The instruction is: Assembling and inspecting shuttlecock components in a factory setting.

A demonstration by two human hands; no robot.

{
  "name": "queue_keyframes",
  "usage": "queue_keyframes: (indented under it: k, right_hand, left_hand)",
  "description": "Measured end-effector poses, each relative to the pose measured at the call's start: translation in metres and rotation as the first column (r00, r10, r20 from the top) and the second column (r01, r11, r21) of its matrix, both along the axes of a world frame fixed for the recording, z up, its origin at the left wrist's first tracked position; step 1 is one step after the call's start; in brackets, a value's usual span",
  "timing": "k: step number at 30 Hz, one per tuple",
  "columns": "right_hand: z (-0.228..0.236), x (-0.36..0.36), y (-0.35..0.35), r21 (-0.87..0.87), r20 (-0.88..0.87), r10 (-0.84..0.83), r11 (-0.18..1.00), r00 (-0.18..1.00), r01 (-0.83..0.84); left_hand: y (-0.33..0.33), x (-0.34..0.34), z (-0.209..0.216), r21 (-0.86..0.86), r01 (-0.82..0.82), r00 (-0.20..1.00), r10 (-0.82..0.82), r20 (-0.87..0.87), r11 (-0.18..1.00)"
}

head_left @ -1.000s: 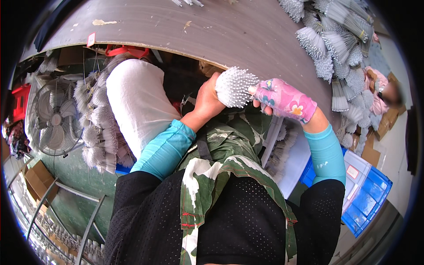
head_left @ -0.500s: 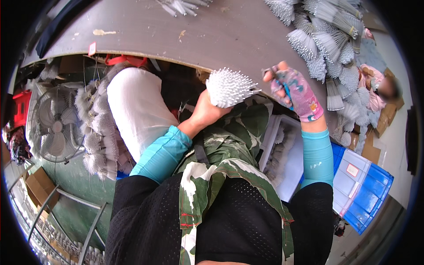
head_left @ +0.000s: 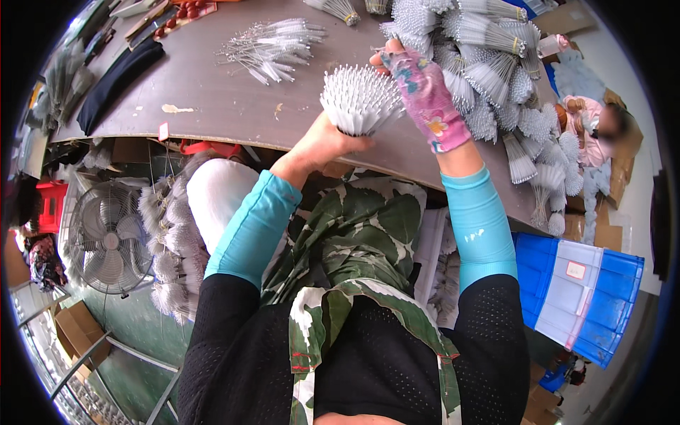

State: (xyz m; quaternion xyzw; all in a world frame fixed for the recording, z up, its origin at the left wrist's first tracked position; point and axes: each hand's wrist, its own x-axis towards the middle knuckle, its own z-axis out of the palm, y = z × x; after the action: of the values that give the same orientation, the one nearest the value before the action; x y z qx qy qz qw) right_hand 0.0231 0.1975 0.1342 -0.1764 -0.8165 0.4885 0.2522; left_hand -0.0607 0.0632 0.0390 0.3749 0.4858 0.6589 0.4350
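Left hand is gripping a brush bundle at the desk

With the worker's lap as the hub and twelve straight ahead, the desk is sweeping in a broad grey-brown curve from about ten round to nearly three. The worker, in a black top and a camouflage apron, is filling six o'clock, both arms reaching forward in turquoise sleeves. Over at two, beyond the desk, I'm seeing another person in pink. A big pile of white brush bundles is crowding the desk between one and two. Blue-and-white plastic crates are sitting between three and four. At nine, bunches of white brushes are hanging just below the desk's edge, and a round fan is standing farther out on the same line. A cardboard box is lying open at eight.

The brush bundle is rising at twelve, its pale tips fanning upward, and the bare left hand is wrapping around its lower part. The right hand, in a pink flowered fingerless glove, is hovering at one o'clock, just beside the bundle, with its fingers bent; I can't tell whether they're pinching anything. Loose white brushes are scattering across the desk at eleven. Smallest of all, a little tag is showing at the desk's edge, at ten.
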Motion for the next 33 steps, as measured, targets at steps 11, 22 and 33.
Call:
queue_keyframes:
  k: [11, 22, 33]
  right_hand:
    - [-0.032, -0.025, 0.003, -0.025, 0.094, -0.27, 0.962, 0.958, 0.274]
    - [-0.049, -0.048, 0.021, 0.056, 0.205, -0.223, 0.975, 0.953, 0.216]
    - [-0.007, 0.029, 0.0, -0.303, 0.287, 0.406, 0.898, 0.867, -0.32]
  left_hand:
    - [0.017, -0.013, -0.021, 0.016, -0.08, 0.983, 0.082, -0.163, 0.997]
    - [0.007, 0.003, -0.012, -0.033, -0.312, 0.95, 0.313, 0.003, 0.949]
    - [-0.031, 0.016, 0.014, -0.085, 0.509, 0.66, -0.324, 0.677, 0.857]
